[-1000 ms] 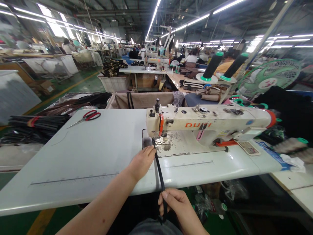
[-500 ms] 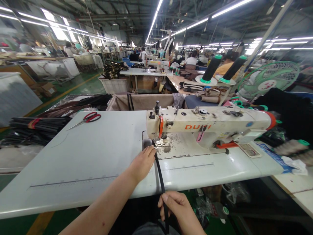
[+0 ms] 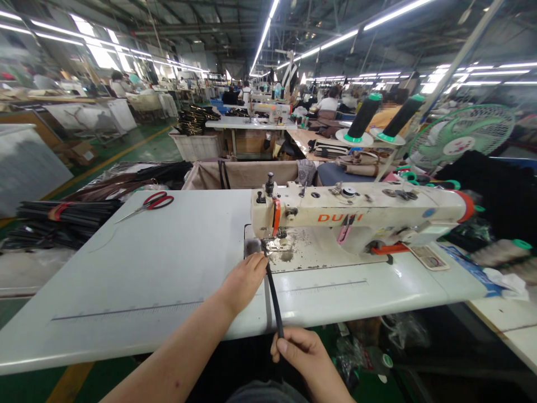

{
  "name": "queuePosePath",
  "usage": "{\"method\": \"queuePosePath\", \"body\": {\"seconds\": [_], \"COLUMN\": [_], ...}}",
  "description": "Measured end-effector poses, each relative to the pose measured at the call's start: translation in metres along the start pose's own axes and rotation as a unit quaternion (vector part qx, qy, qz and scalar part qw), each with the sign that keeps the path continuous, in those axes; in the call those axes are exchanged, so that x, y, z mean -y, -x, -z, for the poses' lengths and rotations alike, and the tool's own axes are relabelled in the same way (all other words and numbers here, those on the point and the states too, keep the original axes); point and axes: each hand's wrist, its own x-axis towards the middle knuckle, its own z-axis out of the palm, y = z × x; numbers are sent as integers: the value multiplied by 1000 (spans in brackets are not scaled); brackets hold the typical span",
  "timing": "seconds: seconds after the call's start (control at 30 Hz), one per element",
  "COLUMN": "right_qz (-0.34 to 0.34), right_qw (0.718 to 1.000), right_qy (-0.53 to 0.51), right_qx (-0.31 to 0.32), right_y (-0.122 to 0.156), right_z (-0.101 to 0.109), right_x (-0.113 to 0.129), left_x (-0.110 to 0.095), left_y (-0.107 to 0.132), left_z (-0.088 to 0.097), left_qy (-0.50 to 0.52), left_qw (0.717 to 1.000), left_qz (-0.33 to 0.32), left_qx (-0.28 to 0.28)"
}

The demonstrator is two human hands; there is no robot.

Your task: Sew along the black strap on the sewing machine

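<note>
A narrow black strap (image 3: 274, 296) runs from under the needle area of a white sewing machine (image 3: 310, 215) down over the table's front edge. Close in front of the presser foot, my left hand (image 3: 245, 280) lies on the strap with its fingers together, pressing it to the table; the fingertips partly hide it. Below the table edge my right hand (image 3: 300, 350) pinches the strap between thumb and fingers. Between the two hands the strap looks fairly taut. Its lower part is hard to make out against the dark clothing.
Red-handled scissors (image 3: 153, 202) lie on the white table (image 3: 180, 240) at the left. Bundled black straps (image 3: 62, 218) are stacked beyond its left edge. Black thread cones (image 3: 364, 117) and a green fan (image 3: 461, 137) stand behind the machine. A fabric-lined bin (image 3: 251, 174) sits behind the table.
My right hand still pinches the strap, its grip shifted slightly, and the strap below it shows less. My left hand has barely moved.
</note>
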Motion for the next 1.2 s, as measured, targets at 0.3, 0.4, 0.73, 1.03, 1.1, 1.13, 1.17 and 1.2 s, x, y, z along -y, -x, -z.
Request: {"method": "queuePosePath", "body": {"seconds": [0.3, 0.4, 0.73, 1.03, 1.1, 1.13, 1.17, 1.2], "right_qz": [70, 40, -4, -14, -11, -10, -10, -10], "right_qw": [996, 998, 1000, 1000, 1000, 1000, 1000, 1000], "right_qy": [52, 46, 4, 1, 3, 4, 6, 7], "right_qx": [28, -15, -17, -4, -2, -1, 0, -2], "right_y": [0, -2, -6, -2, -2, -2, -2, -1], "right_z": [-2, -4, -1, -2, -2, -2, -1, -1], "right_x": [11, 8, -14, -7, -6, -5, -4, -3], "left_x": [0, 0, 2, 3, 3, 4, 4, 4], "left_y": [1, 0, 2, 1, 2, 2, 3, 3], "left_z": [2, 3, -1, -1, -2, -2, -3, -3], "left_qy": [-5, -15, -3, 27, 22, 19, 17, 16], "left_qw": [1000, 1000, 1000, 1000, 1000, 1000, 1000, 1000], "left_qz": [-20, -28, -13, -2, -5, -9, -12, -12], "left_qx": [3, 2, 6, 1, -2, -3, -3, -3]}}
